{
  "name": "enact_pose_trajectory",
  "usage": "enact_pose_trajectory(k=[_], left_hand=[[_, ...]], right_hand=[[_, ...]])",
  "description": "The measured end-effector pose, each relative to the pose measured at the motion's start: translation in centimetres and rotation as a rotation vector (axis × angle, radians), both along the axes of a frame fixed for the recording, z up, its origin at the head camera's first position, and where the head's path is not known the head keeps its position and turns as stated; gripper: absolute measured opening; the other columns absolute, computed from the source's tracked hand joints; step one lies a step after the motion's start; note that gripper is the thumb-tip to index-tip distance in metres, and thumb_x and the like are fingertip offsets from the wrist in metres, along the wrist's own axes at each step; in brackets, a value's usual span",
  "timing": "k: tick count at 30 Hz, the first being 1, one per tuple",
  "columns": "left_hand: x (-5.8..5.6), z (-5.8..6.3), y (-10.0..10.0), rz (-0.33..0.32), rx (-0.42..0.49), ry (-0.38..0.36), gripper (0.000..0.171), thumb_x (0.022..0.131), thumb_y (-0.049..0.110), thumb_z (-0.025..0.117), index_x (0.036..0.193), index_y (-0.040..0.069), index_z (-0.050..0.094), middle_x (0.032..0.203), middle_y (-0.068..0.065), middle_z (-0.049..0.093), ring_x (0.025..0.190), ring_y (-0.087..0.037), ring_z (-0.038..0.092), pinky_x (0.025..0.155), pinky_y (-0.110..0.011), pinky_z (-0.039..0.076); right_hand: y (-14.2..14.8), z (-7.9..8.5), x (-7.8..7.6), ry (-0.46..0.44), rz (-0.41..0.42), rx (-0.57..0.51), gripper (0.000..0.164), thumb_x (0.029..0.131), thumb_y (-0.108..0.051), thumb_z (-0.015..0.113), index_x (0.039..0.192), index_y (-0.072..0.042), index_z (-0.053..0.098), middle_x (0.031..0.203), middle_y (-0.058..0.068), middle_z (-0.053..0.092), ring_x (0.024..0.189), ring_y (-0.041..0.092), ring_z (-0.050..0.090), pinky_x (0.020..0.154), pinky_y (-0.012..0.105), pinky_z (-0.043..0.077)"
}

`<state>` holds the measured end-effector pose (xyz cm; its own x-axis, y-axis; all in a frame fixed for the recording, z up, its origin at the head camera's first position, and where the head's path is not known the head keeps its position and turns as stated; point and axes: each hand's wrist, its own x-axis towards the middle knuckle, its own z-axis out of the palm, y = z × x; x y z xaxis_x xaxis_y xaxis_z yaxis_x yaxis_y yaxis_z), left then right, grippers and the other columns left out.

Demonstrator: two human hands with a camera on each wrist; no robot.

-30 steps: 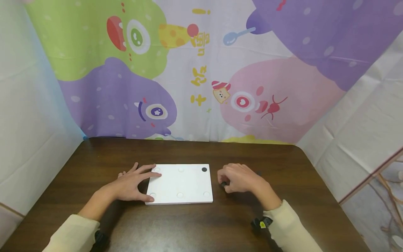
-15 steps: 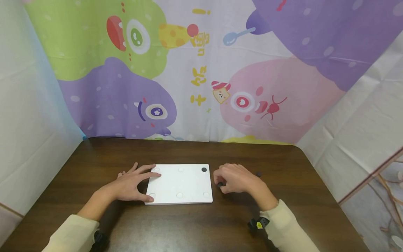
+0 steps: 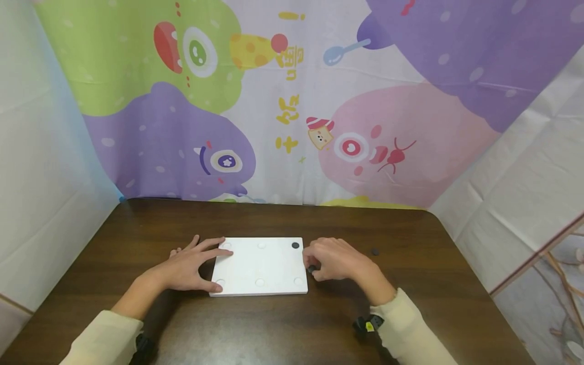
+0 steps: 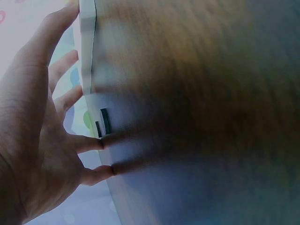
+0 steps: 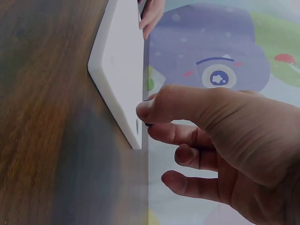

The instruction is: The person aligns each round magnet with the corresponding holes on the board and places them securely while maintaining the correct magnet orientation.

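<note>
White board (image 3: 262, 263) on a brown table (image 3: 255, 329), worked by two bare hands. The left hand (image 3: 184, 268) is spread, gripping nothing, its thumb and two fingers touching the board's left end, presumably to keep it from sliding. The right hand (image 3: 339, 259) pinches a small dark piece (image 3: 312, 269) between thumb and forefinger at the board's right edge; so slight a grip probably suits so small a thing and leaves part of its rim exposed. A black disc (image 3: 295, 245) sits at the far right corner, while shallow round recesses (image 3: 260, 282) mark other spots. A loose dark piece (image 3: 375, 251) lies on the table beyond the right wrist.

The fingers cover most of the pinched piece, so its full shape cannot be told, nor whether the right hand touches the board. Two dark slivers (image 4: 105, 122) near the left fingertips show only edge-on; the left wrist view cuts off most of the board.
</note>
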<state>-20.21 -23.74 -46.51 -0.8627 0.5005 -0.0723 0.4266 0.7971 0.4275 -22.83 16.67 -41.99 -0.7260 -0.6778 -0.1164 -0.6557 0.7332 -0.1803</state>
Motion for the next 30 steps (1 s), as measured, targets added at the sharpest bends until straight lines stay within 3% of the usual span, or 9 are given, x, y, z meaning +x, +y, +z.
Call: enact_pose_trajectory(k=[11, 20, 30], left_hand=[[-0.1, -0.1, 0.0, -0.004, -0.007, 0.005, 0.090, 0.085, 0.067, 0.089, 0.162, 0.030, 0.060, 0.182, -0.013, 0.037, 0.158, -0.083, 0.023, 0.099, -0.106, 0.027], [0.0, 0.0, -0.1, -0.009, -0.010, 0.009, 0.090, 0.085, 0.066, 0.090, 0.162, 0.031, 0.060, 0.182, -0.013, 0.037, 0.157, -0.084, 0.023, 0.098, -0.106, 0.028], [-0.1, 0.0, -0.1, -0.003, -0.011, 0.003, 0.090, 0.085, 0.066, 0.090, 0.162, 0.030, 0.060, 0.182, -0.013, 0.037, 0.157, -0.083, 0.023, 0.098, -0.107, 0.027]], right_hand=[[-1.3, 0.7, 0.0, 0.001, 0.042, -0.016, 0.018, 0.091, -0.015, 0.090, 0.093, -0.023, 0.074, 0.086, -0.004, 0.068, 0.081, 0.008, 0.054, 0.067, 0.024, 0.040], [-1.9, 0.5, 0.3, -0.007, 0.066, -0.021, 0.013, 0.092, -0.019, 0.092, 0.096, -0.022, 0.080, 0.084, -0.008, 0.064, 0.081, 0.008, 0.054, 0.066, 0.024, 0.041], [-2.3, 0.1, 0.4, -0.052, 0.062, -0.042, 0.012, 0.093, -0.018, 0.092, 0.099, -0.021, 0.082, 0.093, -0.003, 0.075, 0.086, 0.009, 0.058, 0.073, 0.025, 0.049]])
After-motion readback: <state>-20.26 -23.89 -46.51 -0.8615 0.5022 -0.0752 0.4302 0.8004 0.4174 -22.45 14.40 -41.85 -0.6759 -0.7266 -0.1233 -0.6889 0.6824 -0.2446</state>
